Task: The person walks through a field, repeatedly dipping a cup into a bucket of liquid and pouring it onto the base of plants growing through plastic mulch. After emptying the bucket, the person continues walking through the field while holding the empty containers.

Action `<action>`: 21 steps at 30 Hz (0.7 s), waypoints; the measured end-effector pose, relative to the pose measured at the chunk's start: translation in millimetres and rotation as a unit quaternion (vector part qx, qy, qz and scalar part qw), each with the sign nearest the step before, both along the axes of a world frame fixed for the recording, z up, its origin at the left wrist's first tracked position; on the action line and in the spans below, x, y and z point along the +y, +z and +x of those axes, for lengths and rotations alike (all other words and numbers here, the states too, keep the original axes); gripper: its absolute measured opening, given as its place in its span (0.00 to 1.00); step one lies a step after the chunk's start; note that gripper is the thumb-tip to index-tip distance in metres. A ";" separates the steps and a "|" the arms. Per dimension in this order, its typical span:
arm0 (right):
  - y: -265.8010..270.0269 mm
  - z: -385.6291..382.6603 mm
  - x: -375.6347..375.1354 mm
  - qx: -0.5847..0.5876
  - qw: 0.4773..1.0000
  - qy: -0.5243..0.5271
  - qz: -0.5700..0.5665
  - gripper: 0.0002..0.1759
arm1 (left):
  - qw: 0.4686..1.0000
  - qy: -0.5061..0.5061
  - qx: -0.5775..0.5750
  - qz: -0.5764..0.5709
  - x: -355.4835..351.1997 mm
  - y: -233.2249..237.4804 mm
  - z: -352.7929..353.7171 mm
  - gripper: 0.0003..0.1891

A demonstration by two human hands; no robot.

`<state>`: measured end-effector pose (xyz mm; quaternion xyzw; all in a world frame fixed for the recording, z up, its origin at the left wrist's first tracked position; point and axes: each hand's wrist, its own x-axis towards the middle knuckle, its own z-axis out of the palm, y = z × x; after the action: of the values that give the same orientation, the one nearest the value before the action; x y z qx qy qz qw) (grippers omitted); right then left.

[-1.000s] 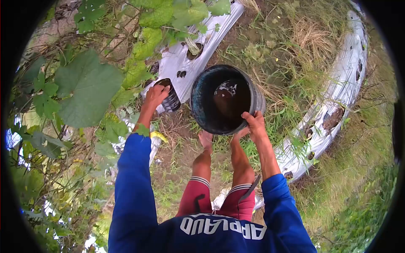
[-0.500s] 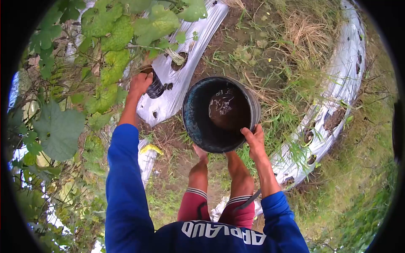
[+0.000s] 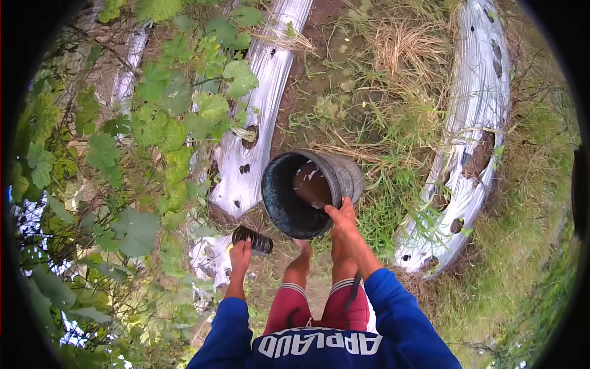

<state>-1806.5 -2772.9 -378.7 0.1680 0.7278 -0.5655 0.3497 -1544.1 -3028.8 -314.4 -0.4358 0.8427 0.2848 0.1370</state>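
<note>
My left hand (image 3: pixel 240 256) grips a dark, ribbed can (image 3: pixel 260 243) by its rim, with the can tipped on its side and its mouth toward the left. It is low, left of my legs. My right hand (image 3: pixel 345 220) is closed on the near rim of a black bucket (image 3: pixel 284 218) in front of my knees. The bucket leans so that its mouth faces me and to the left. Brown, muddy liquid (image 3: pixel 311 186) with a shiny surface lies inside it. My right fingers are partly hidden behind the bucket wall.
A plastic-covered bed (image 3: pixel 259 147) with planting holes runs ahead on the left, another bed (image 3: pixel 471 123) curves along the right. Leafy vines (image 3: pixel 138 230) crowd the left side. Between the beds are grass and a dry straw clump (image 3: pixel 409 49).
My left hand has drawn back from the left bed toward my body, bringing the can with it. The bucket has tilted further and sits slightly lower in view, still in my right hand.
</note>
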 end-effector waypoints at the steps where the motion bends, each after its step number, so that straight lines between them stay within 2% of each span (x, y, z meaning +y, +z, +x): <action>1: -12.8 0.1 8.4 0.028 0.998 -0.023 -0.043 0.29 | 1.000 -0.013 -0.010 -0.002 6.7 9.2 4.0 0.23; 2: -24.5 2.4 19.2 0.032 0.998 -0.027 -0.048 0.29 | 0.999 -0.016 -0.035 0.008 10.9 21.4 5.6 0.23; 3: -35.4 5.9 31.5 -0.023 0.995 -0.044 -0.081 0.27 | 0.998 -0.019 -0.059 0.017 13.8 33.5 6.6 0.23; 4: -31.2 0.3 38.2 -0.075 0.989 -0.058 -0.113 0.26 | 0.998 -0.045 -0.041 -0.010 14.7 41.7 6.2 0.23; 5: -26.6 -1.4 44.6 -0.071 0.989 -0.060 -0.118 0.26 | 0.998 -0.047 -0.037 -0.015 14.2 46.4 4.5 0.23; 7: 0.6 -7.3 48.1 -0.136 0.984 -0.095 -0.068 0.30 | 0.999 -0.045 -0.025 -0.004 12.0 80.0 -13.5 0.23; 8: 12.7 -14.4 53.7 -0.114 0.990 -0.072 -0.025 0.33 | 0.999 -0.037 -0.019 0.009 10.9 94.6 -27.1 0.23; 9: 18.0 -16.7 61.7 -0.112 0.991 -0.074 -0.028 0.33 | 0.999 -0.039 -0.017 0.006 9.0 107.6 -42.9 0.23; 11: 25.8 -19.2 79.0 -0.135 0.980 -0.117 -0.086 0.31 | 0.999 -0.038 0.009 -0.001 8.3 122.2 -71.9 0.22; 12: 52.3 -27.0 84.5 -0.132 0.974 -0.157 -0.092 0.27 | 0.998 -0.054 0.012 -0.035 5.2 115.3 -78.7 0.21; 13: 57.2 -28.5 94.3 -0.127 0.976 -0.154 -0.091 0.27 | 0.998 -0.060 -0.015 -0.027 4.3 124.7 -98.1 0.20; 16: 79.3 -41.4 128.3 -0.131 0.965 -0.221 -0.054 0.21 | 0.995 -0.079 0.037 -0.041 1.3 116.7 -155.9 0.18; 19: 95.4 -52.2 145.7 -0.095 0.955 -0.280 0.010 0.17 | 0.993 -0.108 0.042 -0.025 9.5 121.2 -211.5 0.17; 21: 100.2 -64.4 165.5 -0.091 0.958 -0.271 -0.009 0.14 | 0.992 -0.107 0.063 0.022 12.5 117.1 -244.2 0.17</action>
<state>-1870.9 -2607.4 -278.6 0.4063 0.6149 -0.6279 0.2501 -1788.3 -3016.4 -197.3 -0.3207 0.8852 0.3138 0.1226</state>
